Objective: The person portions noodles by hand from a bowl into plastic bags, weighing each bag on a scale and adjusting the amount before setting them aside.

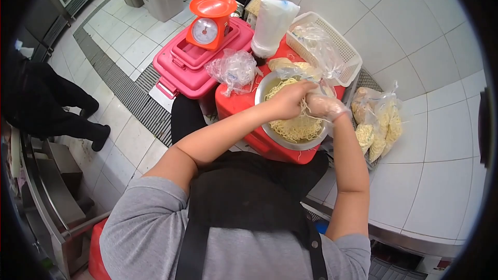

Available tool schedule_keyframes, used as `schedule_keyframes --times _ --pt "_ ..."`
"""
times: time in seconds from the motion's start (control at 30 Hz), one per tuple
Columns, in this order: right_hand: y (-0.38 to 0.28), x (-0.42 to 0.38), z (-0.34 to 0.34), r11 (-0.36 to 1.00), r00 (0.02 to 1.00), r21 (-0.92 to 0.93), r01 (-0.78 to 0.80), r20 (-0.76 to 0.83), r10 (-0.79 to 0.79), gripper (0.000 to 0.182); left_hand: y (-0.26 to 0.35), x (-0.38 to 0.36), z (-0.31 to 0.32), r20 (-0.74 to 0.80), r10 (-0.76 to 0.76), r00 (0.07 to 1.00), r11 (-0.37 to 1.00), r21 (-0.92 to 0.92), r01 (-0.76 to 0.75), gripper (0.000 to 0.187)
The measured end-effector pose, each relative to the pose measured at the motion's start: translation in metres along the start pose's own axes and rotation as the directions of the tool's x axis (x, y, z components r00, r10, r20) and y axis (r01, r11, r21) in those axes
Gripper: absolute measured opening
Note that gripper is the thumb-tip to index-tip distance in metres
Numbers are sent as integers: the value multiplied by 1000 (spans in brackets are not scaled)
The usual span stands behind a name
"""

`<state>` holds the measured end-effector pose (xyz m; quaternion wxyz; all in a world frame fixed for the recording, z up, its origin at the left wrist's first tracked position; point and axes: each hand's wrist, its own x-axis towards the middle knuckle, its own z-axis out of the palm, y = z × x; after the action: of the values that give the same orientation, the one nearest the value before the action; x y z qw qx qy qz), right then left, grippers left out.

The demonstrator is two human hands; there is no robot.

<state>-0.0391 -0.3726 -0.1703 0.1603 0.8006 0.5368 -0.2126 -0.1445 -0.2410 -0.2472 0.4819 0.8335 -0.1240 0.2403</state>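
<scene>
A metal bowl [265, 84] of thin yellow noodles [296, 130] stands in front of me on a red stool or tub. My left hand [293, 99] is bare and closed above the bowl, its fingertips pinching what looks like the edge of a clear plastic bag [326, 90]. Close against it, my right hand [326, 106] wears a clear plastic glove, its fingers curled around noodle strands that dangle over the bowl. The hands overlap, so part of the grip is hidden. More bagged noodles [298, 67] rest at the bowl's far rim.
An orange scale [207, 26] sits on a pink lidded box [189, 59] at left. Crumpled plastic bags [234, 70] lie beside it. Behind are a white plastic roll [272, 26] and a white basket [345, 54]. Filled noodle bags [384, 127] stand right. Another person's legs [62, 98] appear left.
</scene>
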Motion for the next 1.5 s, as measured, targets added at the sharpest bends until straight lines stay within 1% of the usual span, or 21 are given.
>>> schedule_keyframes --times 0.1,0.13,0.2,0.3,0.37,0.4,0.47,0.53,0.6,0.7,0.73,0.83,0.9,0.93,1.07,1.13,1.17,1.23,1.27,1.33,1.5 --pt "0 -33 -19 912 959 383 146 -281 -35 16 7 11 -14 -13 -93 996 989 -114 91 74" --pt "-1 -45 -19 738 922 638 217 -383 60 17 5 15 -13 -111 41 993 997 -59 -48 73" --pt "-1 -75 -16 308 874 891 335 -416 253 28 19 17 -18 -43 -43 998 988 -153 36 74" --pt "-4 -81 17 385 811 919 79 -284 512 40 44 24 -24 47 -129 991 952 -272 137 75" --pt "-43 -63 33 268 753 961 71 -228 617 56 52 27 -23 63 -194 979 914 -351 203 79" --pt "-48 -42 54 517 661 839 170 -486 571 62 51 29 -20 38 -167 985 916 -363 169 81" --pt "-45 7 108 712 501 690 133 -667 552 61 54 34 -24 93 -229 969 914 -322 247 82" --pt "-37 17 126 674 437 737 41 -620 652 55 40 36 -25 22 -256 967 869 -434 239 82" --pt "-23 11 125 183 728 969 165 -245 641 35 33 30 -41 12 -299 954 842 -467 269 77" --pt "-6 -13 111 -204 796 851 483 -331 506 16 23 21 -55 63 -311 948 820 -487 301 78" --pt "-4 -26 91 -74 776 862 502 -412 477 18 20 18 -55 86 -302 949 827 -472 306 78" --pt "-15 -38 43 -247 748 769 589 -404 527 22 23 14 -46 230 -345 910 814 -410 412 80" --pt "-28 -28 29 -92 700 791 604 -473 534 20 38 17 -44 245 -334 910 859 -318 401 79" --pt "-30 -23 26 319 657 795 515 -606 448 21 43 18 -42 207 -329 921 876 -298 379 79" --pt "-53 -9 33 596 690 734 326 -616 380 20 40 20 -41 200 -281 939 893 -303 332 77" --pt "-41 -2 24 790 866 568 232 -491 99 20 35 15 -42 221 -267 938 893 -308 327 76" --pt "-37 -16 10 742 933 661 115 -328 148 22 34 11 -42 211 -303 929 870 -338 360 75" --pt "-30 -38 1 631 799 714 302 -551 241 24 33 8 -48 189 -365 911 844 -345 410 75" --pt "-28 -44 5 235 822 931 278 -357 444 27 35 7 -50 187 -369 910 844 -341 413 75" --pt "-17 -65 3 244 723 912 329 -410 556 26 40 6 -52 161 -412 897 776 -455 438 76" --pt "-44 -39 49 550 812 830 88 -379 443 66 40 5 -46 119 -407 906 735 -546 402 78"
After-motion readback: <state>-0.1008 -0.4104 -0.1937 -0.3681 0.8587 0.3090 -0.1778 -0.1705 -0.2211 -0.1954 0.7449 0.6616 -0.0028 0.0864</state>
